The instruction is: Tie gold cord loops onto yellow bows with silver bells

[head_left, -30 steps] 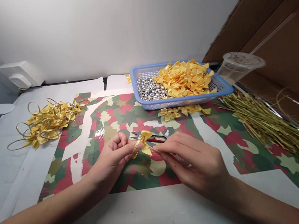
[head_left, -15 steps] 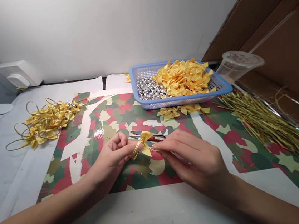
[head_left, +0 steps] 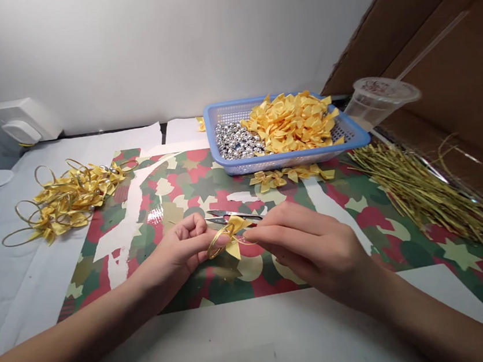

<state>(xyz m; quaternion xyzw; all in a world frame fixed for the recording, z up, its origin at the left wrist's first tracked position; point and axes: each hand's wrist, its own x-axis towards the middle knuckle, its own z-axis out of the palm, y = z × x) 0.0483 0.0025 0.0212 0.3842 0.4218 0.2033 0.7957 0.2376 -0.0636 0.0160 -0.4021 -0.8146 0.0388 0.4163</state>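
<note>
Between thumb and fingers, my left hand pinches a looped gold cord beside a yellow ribbon bow. The bow stands at the loop's right side, with one tail pointing down. My right hand is closed, its thumb and index fingertips on the thin end of the gold cord just right of the bow. Behind the hands lie small scissors with dark blades, partly covered by the bow and my right fingers.
A blue basket holds silver beads and yellow bows. Several bows lie before it. Looped bows are heaped at left; gold cords lie at right, near a plastic cup. Patterned paper covers the table.
My right fingertips have moved slightly left, closer to the bow, and the cord end between them now bends more. The whole view has shifted a little.
</note>
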